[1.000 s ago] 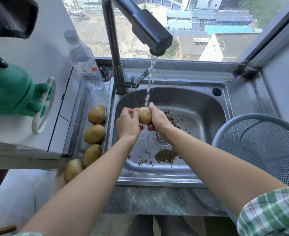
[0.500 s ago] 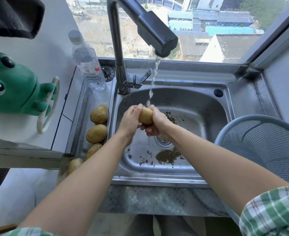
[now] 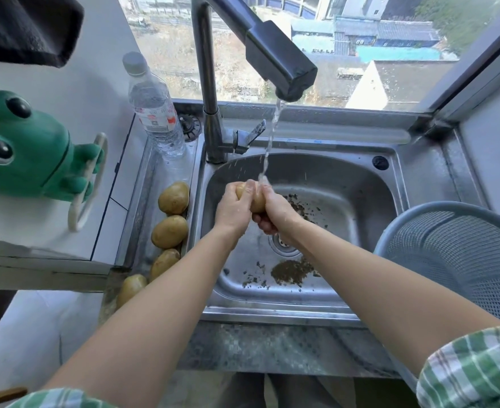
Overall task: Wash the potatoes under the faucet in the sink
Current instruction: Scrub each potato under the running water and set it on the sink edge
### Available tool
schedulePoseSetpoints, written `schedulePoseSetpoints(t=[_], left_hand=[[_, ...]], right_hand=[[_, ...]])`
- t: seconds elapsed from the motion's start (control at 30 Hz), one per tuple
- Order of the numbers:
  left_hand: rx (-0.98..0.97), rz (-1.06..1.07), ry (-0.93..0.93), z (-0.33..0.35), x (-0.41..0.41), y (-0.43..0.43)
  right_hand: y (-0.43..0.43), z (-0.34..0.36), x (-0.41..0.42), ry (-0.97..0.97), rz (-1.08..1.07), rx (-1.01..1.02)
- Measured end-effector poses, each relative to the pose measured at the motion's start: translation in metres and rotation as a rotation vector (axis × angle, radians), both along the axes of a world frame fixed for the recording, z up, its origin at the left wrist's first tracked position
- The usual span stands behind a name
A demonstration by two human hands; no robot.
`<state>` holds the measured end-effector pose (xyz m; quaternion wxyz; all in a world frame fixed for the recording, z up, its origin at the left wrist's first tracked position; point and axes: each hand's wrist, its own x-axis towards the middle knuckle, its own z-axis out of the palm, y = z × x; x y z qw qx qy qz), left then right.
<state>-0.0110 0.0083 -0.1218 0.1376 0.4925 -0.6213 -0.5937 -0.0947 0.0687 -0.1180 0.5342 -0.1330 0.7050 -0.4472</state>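
Far left: a green frog figure [image 3: 21, 148] on the white counter, with a dark cloth [image 3: 27, 28] above it.

Next: a clear plastic water bottle [image 3: 154, 110], upright at the sink's back left corner.

On the steel ledge just left of the basin: four loose potatoes [image 3: 169, 232] in a line running from back to front. My left forearm crosses over the nearer two.

Centre: my left hand [image 3: 232, 209], fingers curled over the near left side of the held potato [image 3: 258, 201]. The potato is above the basin, near its back wall and just under the water stream [image 3: 269, 142].

Above: the faucet [image 3: 281, 63], its dark spout angled right, water running.

Beside it: my right hand [image 3: 275, 212], wrapped round the potato's right and underside. The water lands where this hand meets the potato.

Below: the sink [image 3: 360, 184], stainless steel. Dark dirt specks [image 3: 291, 269] lie near the drain [image 3: 284, 245] and along the back.

Far right: a grey mesh basket [image 3: 455, 251] on the counter, its rim overlapping the sink's right edge.
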Motion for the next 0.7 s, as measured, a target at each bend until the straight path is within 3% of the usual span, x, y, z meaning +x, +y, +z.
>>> schedulePoseSetpoints(t=[0.1, 0.2, 0.37, 0.5, 0.57, 0.7], left_hand=[[0.003, -0.004, -0.242, -0.01, 0.006, -0.007], [0.016, -0.108, -0.191, -0.01, 0.015, -0.006], [-0.256, -0.201, -0.151, 0.0, 0.024, -0.01], [-0.243, -0.324, -0.24, 0.005, 0.038, -0.017], [-0.267, -0.295, -0.26, 0.007, 0.044, -0.017], [-0.098, -0.111, -0.166, 0.011, 0.048, -0.015]], right_hand=[[-0.006, 0.0, 0.004, 0.041, 0.081, -0.078], [-0.01, 0.004, 0.007, 0.061, 0.006, 0.014], [-0.012, 0.001, 0.01, 0.103, -0.004, 0.105], [-0.014, -0.003, 0.015, 0.086, -0.001, 0.115], [-0.014, -0.002, 0.018, 0.017, -0.019, 0.106], [-0.013, -0.001, 0.019, -0.099, 0.017, -0.008]])
